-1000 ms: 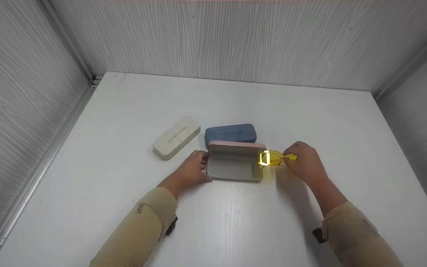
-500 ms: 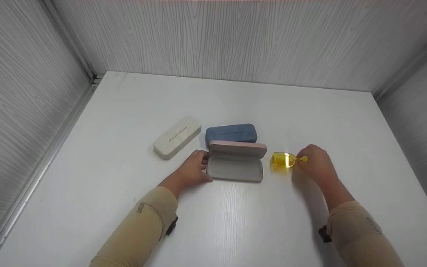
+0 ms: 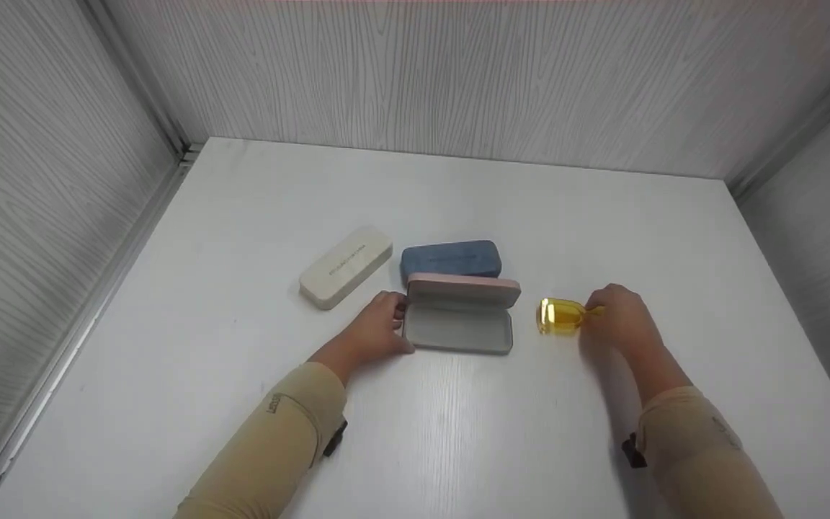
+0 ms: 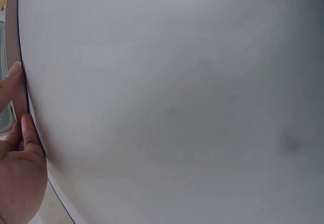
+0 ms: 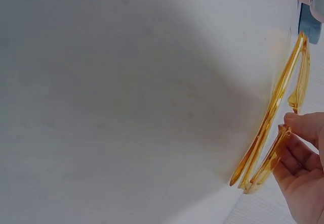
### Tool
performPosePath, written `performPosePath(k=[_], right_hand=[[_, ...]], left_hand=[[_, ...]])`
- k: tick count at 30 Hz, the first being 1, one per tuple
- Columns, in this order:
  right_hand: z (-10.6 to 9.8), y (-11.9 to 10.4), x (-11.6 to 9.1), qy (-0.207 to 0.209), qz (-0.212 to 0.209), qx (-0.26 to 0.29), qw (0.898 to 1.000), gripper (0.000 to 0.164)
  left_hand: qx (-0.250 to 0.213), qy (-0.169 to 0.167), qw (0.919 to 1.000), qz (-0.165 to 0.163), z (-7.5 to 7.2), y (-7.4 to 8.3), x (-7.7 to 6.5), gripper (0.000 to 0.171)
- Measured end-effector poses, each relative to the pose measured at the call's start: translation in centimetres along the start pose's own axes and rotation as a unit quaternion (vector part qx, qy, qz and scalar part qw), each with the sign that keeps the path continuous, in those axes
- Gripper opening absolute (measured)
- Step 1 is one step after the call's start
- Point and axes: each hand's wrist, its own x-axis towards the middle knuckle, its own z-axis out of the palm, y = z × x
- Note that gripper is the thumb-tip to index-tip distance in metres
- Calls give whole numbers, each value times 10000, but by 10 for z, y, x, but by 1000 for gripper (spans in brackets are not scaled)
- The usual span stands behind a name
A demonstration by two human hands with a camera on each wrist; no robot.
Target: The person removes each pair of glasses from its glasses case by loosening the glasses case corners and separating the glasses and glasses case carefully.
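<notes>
A pink glasses case (image 3: 462, 329) with a grey lining lies with its lid raised. My left hand (image 3: 375, 328) grips the left end of this case, thumb at the front corner and fingers behind; in the left wrist view, the thumb and fingertips (image 4: 28, 128) pinch its pink edge. To the right, my right hand (image 3: 622, 318) pinches yellow see-through glasses (image 3: 561, 316), which stand apart from the case. The right wrist view shows the glasses (image 5: 268, 125) with arms folded, held by thumb and fingers near the bridge.
A closed blue glasses case (image 3: 451, 259) sits just behind the raised lid. Left of it lies a closed cream case (image 3: 345, 268), set at an angle. All rest on a white table (image 3: 415, 447) with wood-grain panels (image 3: 415, 79) around its back and sides.
The glasses have moved right with my right hand, from overlapping the pink case's right end to a gap beside it. My left hand and the cases have stayed put.
</notes>
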Motion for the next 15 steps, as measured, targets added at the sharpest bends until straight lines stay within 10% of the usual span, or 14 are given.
performPosePath(k=[15], right_hand=[[-12,1,3,-676,-5,-68,9977,26]], left_hand=[[92,88,9999,32,0,1,-1,75]])
